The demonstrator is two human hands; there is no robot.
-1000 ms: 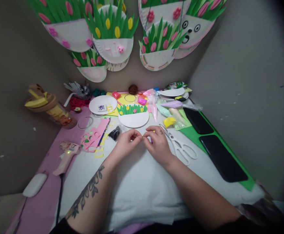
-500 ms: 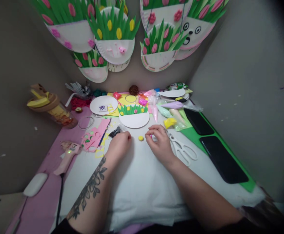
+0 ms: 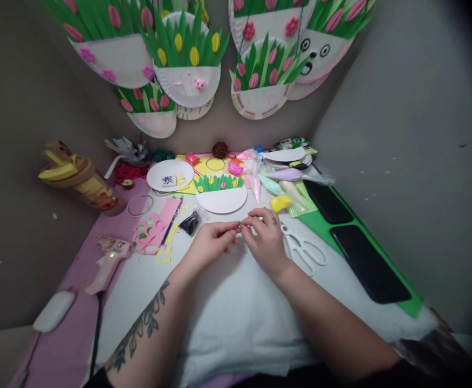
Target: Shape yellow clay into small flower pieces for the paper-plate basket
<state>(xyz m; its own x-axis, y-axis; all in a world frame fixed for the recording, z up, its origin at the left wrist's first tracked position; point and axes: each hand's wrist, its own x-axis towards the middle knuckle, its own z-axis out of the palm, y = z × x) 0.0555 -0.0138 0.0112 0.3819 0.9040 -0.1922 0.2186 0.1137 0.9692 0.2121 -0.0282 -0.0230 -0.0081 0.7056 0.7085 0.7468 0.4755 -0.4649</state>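
Observation:
My left hand (image 3: 218,238) reaches in from the left, its thumb and fingers pinched together. Its fingertips meet those of my right hand (image 3: 265,233), and whatever they pinch is too small to make out. A small bright pink piece (image 3: 250,229) shows between the thumb and fingers of my right hand. The small yellow ball is hidden, apparently behind my left hand. Just beyond both hands lies a half paper plate (image 3: 221,201) with green paper grass and small yellow and pink tulips. A black lump in a clear bag (image 3: 190,222) lies beside my left hand.
White scissors (image 3: 302,248) lie beside my right wrist, with two black phones (image 3: 369,264) farther right. A pink glue gun (image 3: 108,265) and a cup (image 3: 84,180) stand left. Pink cut paper (image 3: 152,231), yellow clay (image 3: 280,203) and several clay bags (image 3: 286,175) surround the work area.
My left hand has moved right and its fingertips now meet my right hand's. The yellow ball, visible between the hands before, is now covered. The view has shifted slightly.

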